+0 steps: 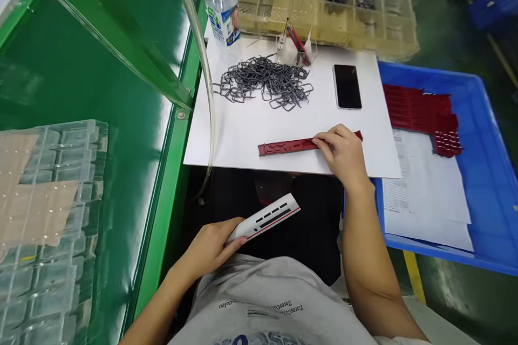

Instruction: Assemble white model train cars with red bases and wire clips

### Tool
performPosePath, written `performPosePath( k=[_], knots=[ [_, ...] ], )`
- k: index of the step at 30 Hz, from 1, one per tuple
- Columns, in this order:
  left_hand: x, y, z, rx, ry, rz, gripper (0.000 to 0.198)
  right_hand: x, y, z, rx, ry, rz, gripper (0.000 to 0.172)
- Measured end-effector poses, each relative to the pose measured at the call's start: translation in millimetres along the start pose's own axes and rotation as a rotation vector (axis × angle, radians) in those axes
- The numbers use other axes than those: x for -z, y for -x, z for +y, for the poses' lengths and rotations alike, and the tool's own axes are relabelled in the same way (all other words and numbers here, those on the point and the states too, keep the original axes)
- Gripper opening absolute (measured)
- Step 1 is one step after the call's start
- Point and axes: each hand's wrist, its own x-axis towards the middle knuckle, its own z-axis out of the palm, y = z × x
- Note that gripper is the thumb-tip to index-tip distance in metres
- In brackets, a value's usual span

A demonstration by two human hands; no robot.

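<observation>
Centre frame: red slotted strip (pixel 289 146); below it, white strip (pixel 269 218).
The right hand (pixel 343 153) pinches the red one, hiding its right part; the left hand (pixel 210 248) wraps the white one's end.

Bare white sheet (pixel 243 129) between wire heap (pixel 265 83) (tangled) and red strip (pixel 287 146), phone (pixel 347 86) rightward

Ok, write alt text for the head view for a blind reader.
The person's right hand rests on a red strip on a white sheet; the left hand holds a white slotted strip. Grey wire clips and a phone lie beyond.
</observation>
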Motion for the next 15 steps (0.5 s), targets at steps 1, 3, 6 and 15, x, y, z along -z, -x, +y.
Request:
performPosePath(
  k=[1,3,6,15],
  knots=[
    [-1.4,0,1,-0.008,-0.033,0.015,0.043,-3,-1,-2,0.006,-0.010,-0.001,0.025],
    [-2.3,0,3,-0.036,-0.102,0.053,0.042,-5,0,-7,0.015,-0.023,-0.001,0.024],
    [3.8,0,11,-0.114,-0.256,0.123,0.041,9,11,-22,0.032,-0.142,0.027,0.026],
    [71.1,-52,66,-0.373,-0.639,0.287,0.042,85,66,-43,0.231,-0.507,-0.226,0.050]
  ],
)
